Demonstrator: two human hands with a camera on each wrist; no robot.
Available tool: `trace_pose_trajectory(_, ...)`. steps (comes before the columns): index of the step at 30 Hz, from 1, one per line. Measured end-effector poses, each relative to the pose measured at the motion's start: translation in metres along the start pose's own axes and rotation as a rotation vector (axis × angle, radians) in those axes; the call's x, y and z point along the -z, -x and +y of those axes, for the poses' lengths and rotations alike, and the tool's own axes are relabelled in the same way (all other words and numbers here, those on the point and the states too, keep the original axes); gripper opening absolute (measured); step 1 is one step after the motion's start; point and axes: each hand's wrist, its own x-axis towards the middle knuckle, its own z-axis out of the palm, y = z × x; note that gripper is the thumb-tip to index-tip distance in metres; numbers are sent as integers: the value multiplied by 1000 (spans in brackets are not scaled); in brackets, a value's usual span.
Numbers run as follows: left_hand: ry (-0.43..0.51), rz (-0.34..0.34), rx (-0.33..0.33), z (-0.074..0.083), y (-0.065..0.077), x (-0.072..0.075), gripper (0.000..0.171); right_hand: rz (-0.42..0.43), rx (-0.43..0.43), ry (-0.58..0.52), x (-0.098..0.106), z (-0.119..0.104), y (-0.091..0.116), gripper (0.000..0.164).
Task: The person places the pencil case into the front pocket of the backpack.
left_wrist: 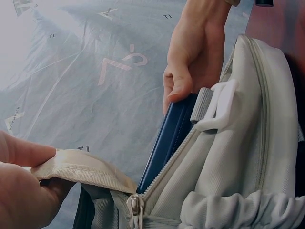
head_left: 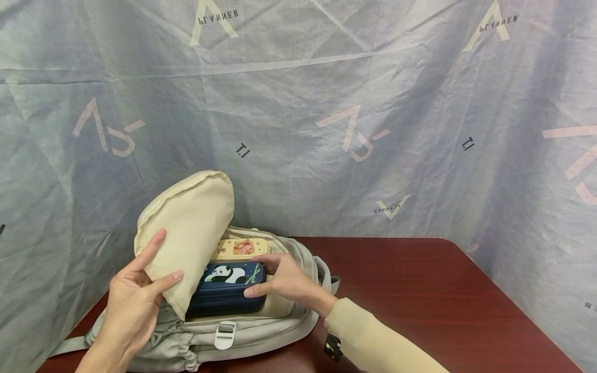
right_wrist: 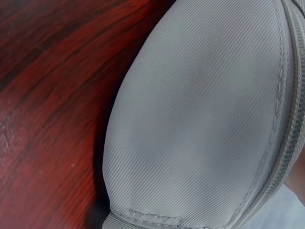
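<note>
A pale grey-green backpack (head_left: pixel 261 336) lies on the table with its front pocket unzipped. My left hand (head_left: pixel 132 305) pinches the edge of the cream-lined flap (head_left: pixel 191 223) between thumb and fingers, holding it raised; the left wrist view shows this hold on the flap (left_wrist: pixel 81 167) near the zipper pull (left_wrist: pixel 135 205). With my right hand (head_left: pixel 291 282) I grip the right end of a navy pencil case (head_left: pixel 224 298) printed with a panda, lying in the pocket opening. Behind it sits a yellow case (head_left: pixel 233 249) with a cartoon picture. The flap hides the left ends of both cases.
The dark red wooden table (head_left: pixel 401 290) extends to the right of the backpack. A grey printed curtain (head_left: pixel 298 129) hangs around the back and sides. A white buckle (head_left: pixel 225 335) sits on the backpack's front, and a strap (head_left: pixel 70 345) trails left.
</note>
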Motion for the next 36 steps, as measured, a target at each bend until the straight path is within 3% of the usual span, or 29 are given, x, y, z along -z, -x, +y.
trace_pose_trajectory(15, -38, 11, -14, 2, 2, -2, 83, -1, 0, -3, 0, 0, 3, 69)
trace_pose_trajectory(20, -49, 8, -25, 2, 3, -4, 83, 26, -3, 46, 3, -1, 8, 72)
trace_pose_trajectory(25, -126, -15, -93, 2, 7, -11, 81, 45, 32, 129, 10, -4, 19, 77)
trace_pose_trajectory(28, -274, -28, -160, 3, 11, -21, 79, 62, 80, 211, 17, -9, 31, 82)
trace_pose_trajectory(32, -638, -80, -281, 4, 19, -39, 83, 90, 117, 279, 31, -14, 47, 82)
trace_pose_trajectory(36, -908, -204, -428, -8, 30, -58, 83, 83, 118, 267, 46, -18, 66, 74)
